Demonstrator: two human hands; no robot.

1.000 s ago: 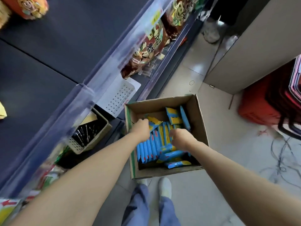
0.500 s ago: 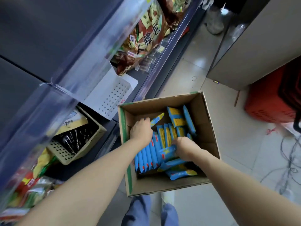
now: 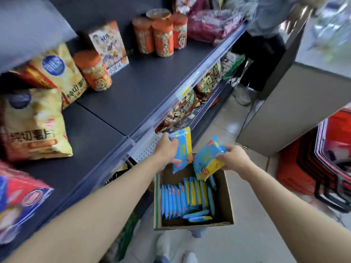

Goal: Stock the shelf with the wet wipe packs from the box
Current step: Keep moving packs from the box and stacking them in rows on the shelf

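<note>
An open cardboard box [image 3: 226, 202] stands on the floor below the shelf, with several blue and yellow wet wipe packs [image 3: 182, 198] upright inside. My left hand [image 3: 167, 149] grips one wet wipe pack [image 3: 183, 149] above the box's far left corner, close to the shelf's front edge. My right hand [image 3: 234, 157] grips a second pack [image 3: 207, 158], tilted, above the box's far side. The dark grey shelf [image 3: 136, 86] stretches away to the left of both hands, with bare board in its middle.
Yellow chip bags [image 3: 32, 122], orange snack tubs [image 3: 161, 37] and a snack carton [image 3: 108, 46] stand along the shelf's back. Snack bags [image 3: 180, 112] hang on the lower tier. Another person [image 3: 262, 59] stands at the aisle's far end. Red baskets [image 3: 313, 164] sit right, beside a grey cabinet [image 3: 296, 112].
Both hands have come up out of the box, each with a pack, and the left one has risen toward the shelf edge. My view has swung up onto the shelf.
</note>
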